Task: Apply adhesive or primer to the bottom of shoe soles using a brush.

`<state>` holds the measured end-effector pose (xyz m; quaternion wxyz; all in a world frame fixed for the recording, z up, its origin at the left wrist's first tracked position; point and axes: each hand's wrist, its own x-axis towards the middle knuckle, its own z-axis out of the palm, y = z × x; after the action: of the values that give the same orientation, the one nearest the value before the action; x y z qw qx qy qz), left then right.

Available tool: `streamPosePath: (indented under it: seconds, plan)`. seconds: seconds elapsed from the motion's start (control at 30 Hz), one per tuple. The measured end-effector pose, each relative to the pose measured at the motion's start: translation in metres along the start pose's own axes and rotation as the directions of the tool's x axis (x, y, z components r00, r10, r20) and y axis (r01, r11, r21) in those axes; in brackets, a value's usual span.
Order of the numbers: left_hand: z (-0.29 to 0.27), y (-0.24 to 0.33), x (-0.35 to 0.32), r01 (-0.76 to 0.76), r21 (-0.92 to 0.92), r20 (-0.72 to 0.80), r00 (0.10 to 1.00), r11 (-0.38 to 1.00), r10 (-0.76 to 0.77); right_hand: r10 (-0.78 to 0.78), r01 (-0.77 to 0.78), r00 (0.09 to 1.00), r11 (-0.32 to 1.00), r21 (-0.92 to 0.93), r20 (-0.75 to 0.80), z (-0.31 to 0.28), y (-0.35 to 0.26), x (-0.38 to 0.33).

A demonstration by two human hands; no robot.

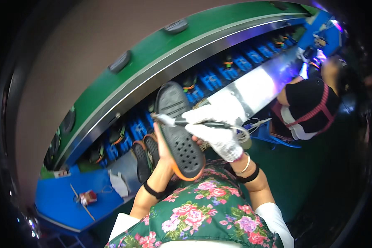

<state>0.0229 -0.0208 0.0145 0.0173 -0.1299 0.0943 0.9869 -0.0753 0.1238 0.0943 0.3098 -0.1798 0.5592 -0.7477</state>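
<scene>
My bare left hand (164, 149) grips a dark grey shoe sole (174, 105) from its left edge and underside. The sole is tilted upward, with holes in its lower half, ridges above and an orange rim at the bottom end. In a white glove, my right hand (215, 126) is closed on a brush (179, 122) with a dark handle and a pale head. That pale head lies over the middle of the sole; whether it touches is hard to tell. A pale cable or tube (244, 133) curves out beside the right glove.
Two more soles (141, 163) stand left of my forearm. Beyond runs a green conveyor (149, 45) carrying spaced dark soles, with blue racks (213, 82) below its metal edge. A blue table (62, 198) at lower left bears a small red box (88, 197). A co-worker (310, 99) sits at right.
</scene>
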Motion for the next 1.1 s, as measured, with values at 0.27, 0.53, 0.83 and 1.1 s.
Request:
streamPosePath:
  seconds: [0.27,0.53,0.83,1.1]
  plan:
    - [0.034,-0.010,-0.009,-0.052,-0.147,0.388,0.916,0.988,0.106,-0.023,0.013,0.999,0.977,-0.215,-0.044,0.012,-0.022,-0.004]
    - [-0.003,-0.034,-0.013,-0.241,-0.169,0.434,0.852,0.956,0.292,-0.720,0.712,0.593,0.260,-0.652,0.360,0.023,-0.029,0.001]
    - [0.000,-0.040,-0.021,-0.348,0.258,-0.057,0.926,0.901,0.374,-0.680,0.754,0.597,0.293,-0.588,0.426,0.016,-0.022,-0.019]
    - [-0.067,-0.033,-0.018,-0.200,-0.074,0.345,0.914,0.977,0.213,-0.643,0.803,0.589,0.398,-0.443,0.490,0.021,-0.012,-0.022]
